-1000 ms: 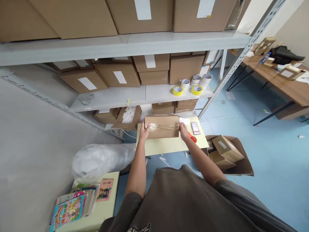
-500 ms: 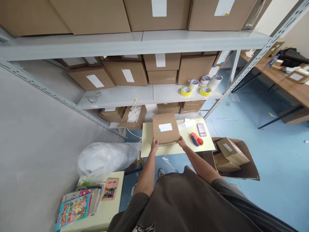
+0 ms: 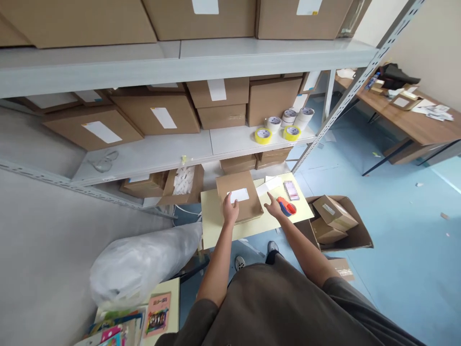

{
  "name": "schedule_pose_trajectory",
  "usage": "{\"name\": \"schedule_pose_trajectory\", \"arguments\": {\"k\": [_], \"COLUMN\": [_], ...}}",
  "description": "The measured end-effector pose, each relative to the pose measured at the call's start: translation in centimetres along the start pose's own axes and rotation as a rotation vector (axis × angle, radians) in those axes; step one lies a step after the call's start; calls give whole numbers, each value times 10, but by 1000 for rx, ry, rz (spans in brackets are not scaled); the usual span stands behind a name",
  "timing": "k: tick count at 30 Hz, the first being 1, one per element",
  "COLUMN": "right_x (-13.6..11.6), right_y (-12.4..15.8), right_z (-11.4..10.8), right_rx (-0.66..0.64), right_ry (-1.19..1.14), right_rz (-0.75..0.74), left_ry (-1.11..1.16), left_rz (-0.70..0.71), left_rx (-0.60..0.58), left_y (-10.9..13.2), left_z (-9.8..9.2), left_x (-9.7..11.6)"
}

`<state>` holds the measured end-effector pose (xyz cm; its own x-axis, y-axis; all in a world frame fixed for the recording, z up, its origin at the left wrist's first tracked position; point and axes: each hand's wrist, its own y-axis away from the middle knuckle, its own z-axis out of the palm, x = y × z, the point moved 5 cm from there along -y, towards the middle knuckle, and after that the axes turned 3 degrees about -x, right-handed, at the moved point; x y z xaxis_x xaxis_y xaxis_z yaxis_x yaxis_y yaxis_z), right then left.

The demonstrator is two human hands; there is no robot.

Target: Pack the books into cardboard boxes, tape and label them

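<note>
A cardboard box (image 3: 248, 206) with a white label (image 3: 239, 194) sits flat on the pale yellow table (image 3: 212, 230). My left hand (image 3: 230, 210) rests over its top left part, thumb apart from the fingers, beside the label. Just off the box's right side is my right hand (image 3: 273, 206), fingers spread and holding nothing. Close to that hand lies a red and blue tape dispenser (image 3: 290, 207), partly hidden by it. White paper slips (image 3: 270, 184) and a blurred purple-white stack (image 3: 291, 190) lie farther back on the table.
Metal shelving (image 3: 194, 69) with cardboard boxes rises ahead; tape rolls (image 3: 263, 136) stand on its middle shelf. An open carton (image 3: 360, 240) holding boxes is on the right floor. At left are a large white plastic bag (image 3: 140, 262) and books (image 3: 157, 312). A brown desk (image 3: 406, 115) stands far right.
Both hands have let go of the box's near corners. The left moved onto the box top, the right moved off towards the tape dispenser. The box now sits lower, and the view has shifted.
</note>
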<state>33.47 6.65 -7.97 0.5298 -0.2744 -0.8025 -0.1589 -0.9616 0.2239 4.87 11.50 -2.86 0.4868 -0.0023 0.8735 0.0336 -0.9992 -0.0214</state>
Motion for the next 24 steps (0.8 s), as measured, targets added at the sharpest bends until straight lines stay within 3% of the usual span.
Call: {"name": "schedule_pose_trajectory", "arguments": {"k": [6, 11, 14, 18, 21, 24], "right_x": [11, 41, 64, 97, 127, 150], "right_y": [-63, -124, -155, -188, -202, -207], "right_z": [-50, -71, -70, -57, -45, -40], "right_rx": [-1, -63, -128, -284, -407, -426], "right_ry": [8, 75, 132, 254, 291, 230], "right_rz": [29, 61, 84, 90, 151, 176], "left_ry": [56, -41, -150, -309, -373, -403], "left_rz": [4, -86, -173, -277, -351, -392], "left_rx": [-189, -384, -495, -629, -629, -597], "left_y": [-45, -85, -114, -144, -156, -161], "left_z": [79, 162, 213, 268, 289, 296], "left_x": [52, 62, 55, 28, 3, -15]}}
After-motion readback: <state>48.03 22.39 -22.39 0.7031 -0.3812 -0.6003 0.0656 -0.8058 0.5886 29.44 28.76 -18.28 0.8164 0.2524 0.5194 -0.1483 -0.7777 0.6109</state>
